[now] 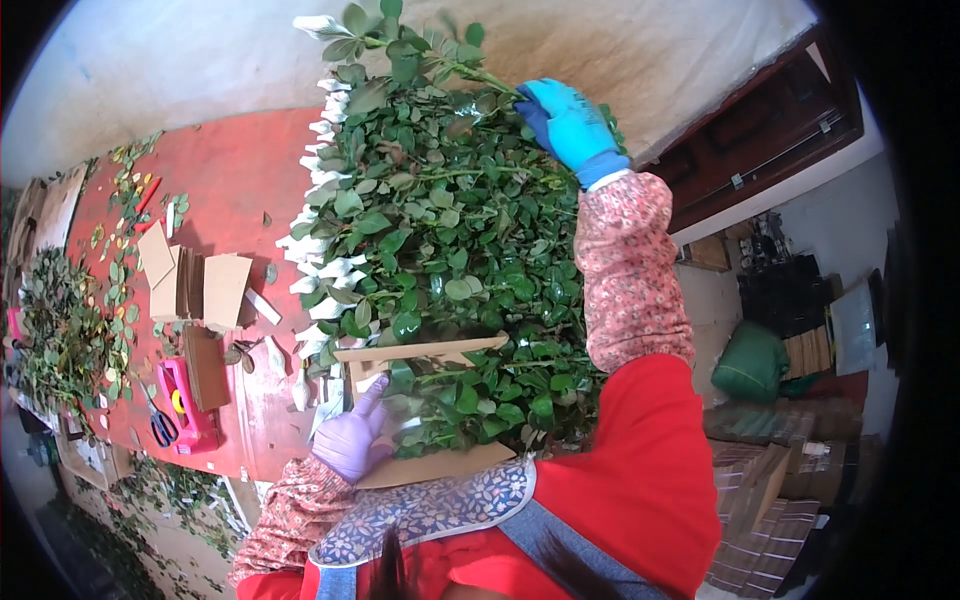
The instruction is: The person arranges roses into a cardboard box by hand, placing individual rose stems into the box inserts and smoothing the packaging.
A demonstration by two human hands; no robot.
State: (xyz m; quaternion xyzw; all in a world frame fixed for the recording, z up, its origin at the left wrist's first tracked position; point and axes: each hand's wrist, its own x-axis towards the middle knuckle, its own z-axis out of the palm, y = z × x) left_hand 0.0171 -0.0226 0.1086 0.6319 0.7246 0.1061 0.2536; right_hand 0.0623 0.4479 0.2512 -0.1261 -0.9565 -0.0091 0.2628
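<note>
My right hand, in a blue glove, is closed around a leafy rose stem at the far end of the pile. A white net sleeve covers the flower head on that stem. Below it lies a broad pile of leafy stems, their white-netted heads lined up along the left side. My left hand, in a thin purple glove, rests by the near cardboard sheet, index finger extended and thumb apart. Another cardboard strip stands on edge just beyond, with leafy stems between the two.
On the red tabletop stand stacked cardboard pieces, a pink tape dispenser and dark-handled scissors. Loose leaves and a heap of greenery lie farther left. Flattened cartons are at right.
</note>
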